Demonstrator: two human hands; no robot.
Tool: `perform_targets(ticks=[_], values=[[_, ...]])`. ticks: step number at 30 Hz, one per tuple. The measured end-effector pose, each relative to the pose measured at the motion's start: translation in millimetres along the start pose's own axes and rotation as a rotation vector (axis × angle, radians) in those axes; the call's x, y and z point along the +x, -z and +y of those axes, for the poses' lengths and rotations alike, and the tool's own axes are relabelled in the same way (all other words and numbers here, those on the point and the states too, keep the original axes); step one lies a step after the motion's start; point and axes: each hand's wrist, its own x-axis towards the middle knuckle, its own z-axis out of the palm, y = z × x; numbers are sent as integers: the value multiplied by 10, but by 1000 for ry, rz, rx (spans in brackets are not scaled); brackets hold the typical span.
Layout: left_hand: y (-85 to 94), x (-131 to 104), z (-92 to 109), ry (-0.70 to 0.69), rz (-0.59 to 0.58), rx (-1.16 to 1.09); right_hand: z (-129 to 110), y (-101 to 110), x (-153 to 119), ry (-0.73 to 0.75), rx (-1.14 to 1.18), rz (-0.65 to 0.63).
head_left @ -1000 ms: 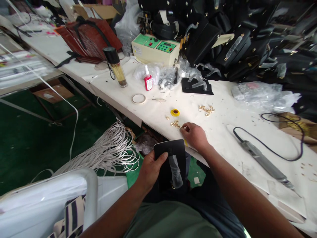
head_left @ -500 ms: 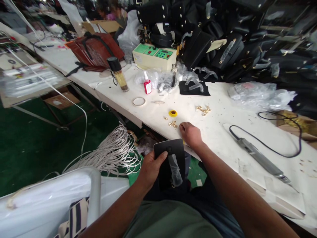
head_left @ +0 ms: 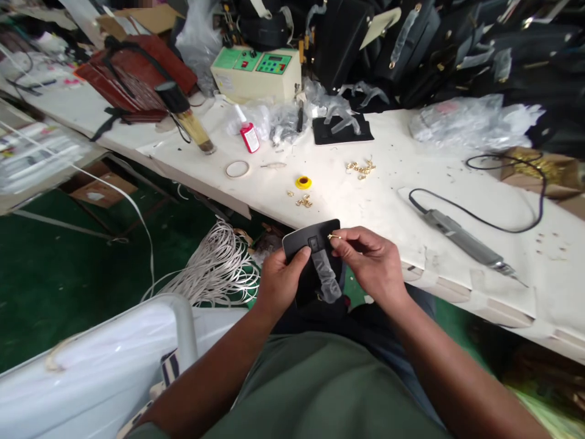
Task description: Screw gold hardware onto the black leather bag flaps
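Observation:
My left hand [head_left: 280, 280] grips the left edge of a black leather panel [head_left: 305, 286], thumb on its face. A black strap wrapped in clear plastic [head_left: 326, 275] hangs down the panel from a small square loop. Between the thumb and fingers of my right hand [head_left: 372, 259] is a small gold-coloured metal fitting [head_left: 334, 236], right at the panel's upper right edge. On the white table [head_left: 365, 213] beyond lie a few loose gold fittings [head_left: 304, 201], a yellow ring-shaped spool [head_left: 303, 182] and a larger pile of gold fittings [head_left: 361, 168].
A grey electric screwdriver [head_left: 466, 241] with a black cord lies at the right. Further back stand a red glue bottle [head_left: 249, 135], a drink bottle [head_left: 187, 119] and a control box [head_left: 258, 76]. Black bags [head_left: 342, 42] are heaped behind. A white bin [head_left: 114, 341] is at lower left.
My right hand has come back from the small gold fittings on the table to the panel, now with a gold fitting in its fingers. My left hand keeps its hold on the panel.

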Motion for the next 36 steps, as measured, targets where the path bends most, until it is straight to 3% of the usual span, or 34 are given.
perform_targets(ticks=[4,11,19,27,36], values=[[-166,-85,125,-88,-50,112,-53,8,-233,182,-131,57],[-355,-253,230,-184,-24,198,-37,141,-378,245,-225,126],[-415,-387,294,-356,-2,315,-81,228,-441,281,-243,178],[-444,-403,308,-478,-115,379,-112,291,-486,407,-345,170],[-559,-453,191,-507,-94,326,-28,208,-544,253,-201,292]])
